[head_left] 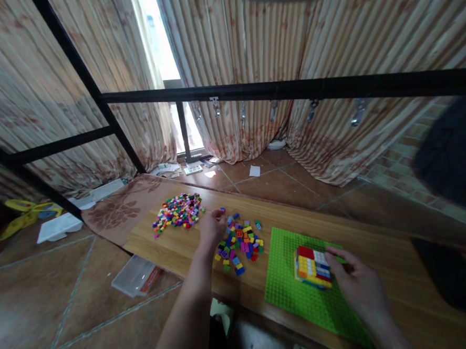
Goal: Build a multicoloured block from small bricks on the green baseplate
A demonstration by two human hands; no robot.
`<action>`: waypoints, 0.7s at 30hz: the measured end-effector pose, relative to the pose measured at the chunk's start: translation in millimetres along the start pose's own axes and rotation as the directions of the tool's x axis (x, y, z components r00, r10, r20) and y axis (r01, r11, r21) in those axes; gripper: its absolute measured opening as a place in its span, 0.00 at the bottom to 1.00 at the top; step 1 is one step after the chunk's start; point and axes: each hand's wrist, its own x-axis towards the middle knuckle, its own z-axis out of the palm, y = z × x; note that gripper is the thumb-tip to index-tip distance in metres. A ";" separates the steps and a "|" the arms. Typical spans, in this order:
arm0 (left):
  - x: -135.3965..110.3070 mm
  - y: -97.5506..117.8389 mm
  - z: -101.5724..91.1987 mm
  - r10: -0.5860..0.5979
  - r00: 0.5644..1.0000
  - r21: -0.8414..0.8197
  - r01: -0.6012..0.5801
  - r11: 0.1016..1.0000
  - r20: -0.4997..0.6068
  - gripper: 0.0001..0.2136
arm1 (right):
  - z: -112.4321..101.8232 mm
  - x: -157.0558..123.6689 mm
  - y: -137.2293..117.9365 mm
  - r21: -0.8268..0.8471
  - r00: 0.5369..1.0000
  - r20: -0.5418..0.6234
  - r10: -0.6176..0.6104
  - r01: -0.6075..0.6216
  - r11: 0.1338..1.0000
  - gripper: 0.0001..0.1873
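Patterned curtains (233, 48) hang behind a wooden table (142, 239) carrying a green baseplate (279, 277). On the baseplate sits a multicoloured brick block (307, 267); the right hand (358, 285) has bent fingers at its edge, gripping or merely touching, I cannot tell. Left of the baseplate, the left hand (212, 226) is beside loose bricks (243, 245), fingers drawn together, any hold unclear. Good practice: steady the block, align studs squarely, press straight down.

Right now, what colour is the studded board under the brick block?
The studded board is bright green, best seen in the head view.
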 end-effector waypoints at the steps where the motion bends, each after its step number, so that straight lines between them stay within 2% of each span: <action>1: -1.2 1.0 3.5 0.030 1.000 0.061 -0.030 0.998 0.006 0.12 | 0.6 0.3 0.0 -0.001 1.000 0.012 0.005 -0.005 1.000 0.31; 5: -7.6 5.4 18.9 0.122 0.992 0.286 -0.121 0.951 0.013 0.12 | 1.4 0.7 -0.4 -0.023 1.000 0.023 0.014 -0.014 1.000 0.30; 7: -7.6 5.5 22.4 0.110 0.994 0.326 -0.110 0.939 0.018 0.12 | 0.7 0.8 0.8 -0.034 1.000 0.012 0.005 -0.004 0.999 0.29; 9: -4.9 4.9 21.2 0.084 0.996 0.297 -0.081 0.951 0.004 0.13 | -0.7 1.1 3.1 -0.023 1.000 0.005 -0.007 0.007 1.000 0.29; 11: -1.8 5.7 16.4 0.055 0.998 0.175 -0.052 0.983 -0.012 0.13 | -2.2 1.4 5.2 -0.020 1.000 -0.009 -0.021 0.021 1.000 0.29; 13: -1.6 9.6 10.6 0.023 1.000 -0.076 -0.022 0.997 0.010 0.13 | -3.0 1.3 5.7 -0.019 0.998 -0.041 -0.046 0.045 0.999 0.28; 14: -3.3 13.1 8.3 0.014 0.999 -0.236 -0.002 0.972 0.049 0.13 | -3.0 0.9 5.0 -0.009 0.996 -0.062 -0.064 0.063 0.998 0.28; 17: -17.1 28.5 7.2 0.055 0.969 -0.627 0.112 0.771 0.240 0.13 | -1.3 -3.1 -1.6 0.101 0.987 -0.111 -0.116 0.127 0.987 0.26; 19: -31.3 41.0 11.9 0.092 0.929 -0.723 0.214 0.657 0.359 0.14 | 0.6 -8.3 -9.5 0.200 0.980 -0.118 -0.161 0.182 0.963 0.24; 21: -46.5 53.7 19.4 0.113 0.893 -0.743 0.286 0.605 0.436 0.15 | 2.1 -14.7 -18.6 0.265 0.969 -0.090 -0.229 0.245 0.932 0.21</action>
